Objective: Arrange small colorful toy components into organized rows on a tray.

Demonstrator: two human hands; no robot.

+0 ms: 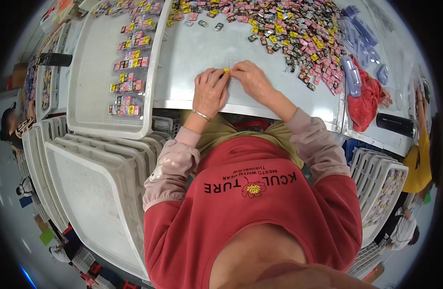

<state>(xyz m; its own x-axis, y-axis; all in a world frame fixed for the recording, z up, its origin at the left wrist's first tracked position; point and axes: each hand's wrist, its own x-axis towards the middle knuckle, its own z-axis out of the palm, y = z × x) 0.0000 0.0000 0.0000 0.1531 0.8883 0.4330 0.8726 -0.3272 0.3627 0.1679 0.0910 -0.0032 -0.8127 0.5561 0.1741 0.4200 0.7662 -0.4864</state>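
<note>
Close to the table's front edge, my two hands meet over a small clear plastic case [233,64], mostly hidden by the fingers. My left hand [211,88] is closed, its fingertips pressed at a small yellow piece [226,70] by the case. From the other side my right hand [252,80] pinches at the case, with a bit of pink showing at its fingertips. What exactly the right fingers hold is covered. Beyond them spreads a large heap of small block-like pieces [298,36] in pink, black and yellow.
On the left lies a white mesh tray [89,72] with rows of filled clear cases [130,85]. Empty-looking trays [94,192] are stacked below it. To the right are clear plastic covers [351,77], a red cloth [363,103] and a black cylinder [395,124]. Other people work at both sides.
</note>
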